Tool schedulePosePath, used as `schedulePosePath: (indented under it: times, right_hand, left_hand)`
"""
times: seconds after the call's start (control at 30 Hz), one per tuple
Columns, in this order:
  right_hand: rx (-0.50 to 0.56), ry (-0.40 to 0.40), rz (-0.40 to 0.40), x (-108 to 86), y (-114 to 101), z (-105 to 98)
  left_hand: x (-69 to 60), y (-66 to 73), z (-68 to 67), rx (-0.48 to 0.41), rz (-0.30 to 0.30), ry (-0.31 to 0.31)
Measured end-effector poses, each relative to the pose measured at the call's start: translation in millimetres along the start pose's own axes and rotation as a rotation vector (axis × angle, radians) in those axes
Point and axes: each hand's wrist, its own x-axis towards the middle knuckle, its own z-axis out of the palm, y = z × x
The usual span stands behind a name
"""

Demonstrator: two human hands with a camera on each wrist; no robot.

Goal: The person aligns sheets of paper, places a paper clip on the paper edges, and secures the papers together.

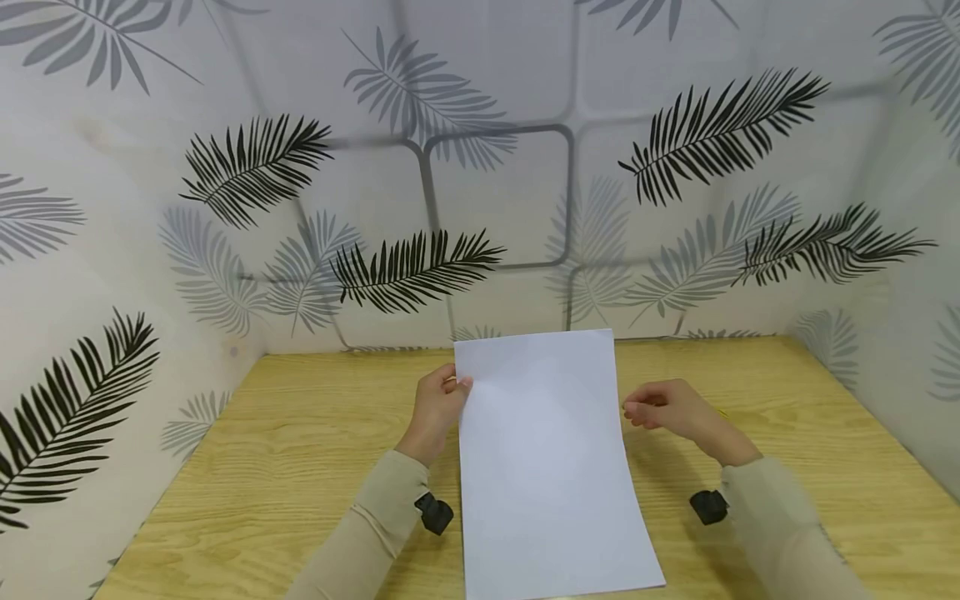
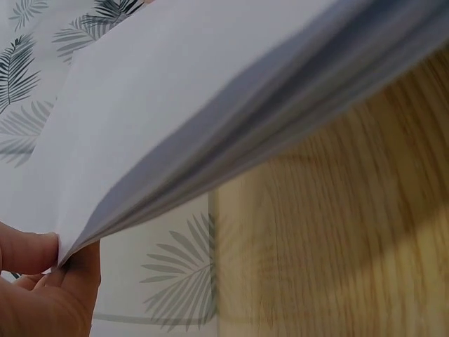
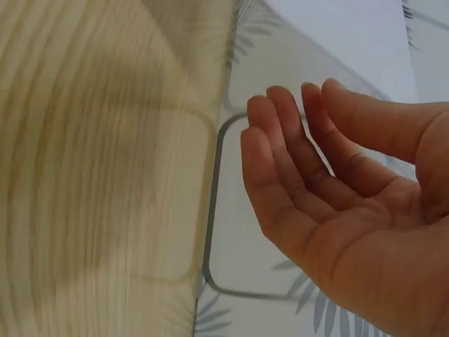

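A thin stack of white paper sheets (image 1: 543, 467) is held up, its far edge raised in front of the wall. My left hand (image 1: 437, 408) pinches its left edge near the upper corner, thumb in front and fingers behind. Layered edges of the paper (image 2: 154, 119) show in the left wrist view, where the thumb (image 2: 28, 251) presses on the corner. My right hand (image 1: 675, 410) is just beside the right edge of the paper. Its fingers are loosely curved, the palm bare in the right wrist view, and it holds nothing.
Under the paper lies a wood-grain tabletop (image 1: 300, 442). A wall with a leaf pattern (image 1: 495, 208) rises along its back and sides. A small yellow thing (image 1: 722, 413) shows behind the right wrist, mostly hidden. Each sleeve carries a black wrist camera (image 1: 708, 506).
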Motion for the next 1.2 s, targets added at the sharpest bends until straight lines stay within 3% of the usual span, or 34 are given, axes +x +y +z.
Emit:
schedulePosePath:
  times: [0.2, 0.37, 0.53, 0.8, 1.0, 1.2]
  right_hand:
    - [-0.249, 0.126, -0.009, -3.2, 9, -10]
    - [-0.394, 0.228, 0.071, -8.1, 20, -21]
    - [-0.435, 0.265, 0.17, -13.3, 34, -37]
    - [-0.464, 0.287, 0.248, -17.9, 55, -60]
    - [-0.445, 0.27, 0.312, -19.3, 64, -68]
    - [-0.493, 0.258, 0.321, -16.1, 69, -69]
  left_hand:
    - [-1.9, -0.1, -0.6, 0.006, -0.002, 0.008]
    - [-3.8, 0.4, -0.5, 0.02, 0.008, 0.007]
    - [-3.2, -2.6, -0.1, 0.025, 0.004, 0.007]
    - [-2.1, -5.4, -0.3, 0.028, -0.003, -0.003]
    - [-1.0, -4.5, 0.8, 0.031, -0.012, -0.004]
    - [-1.9, -2.7, 0.9, 0.032, -0.013, -0.011]
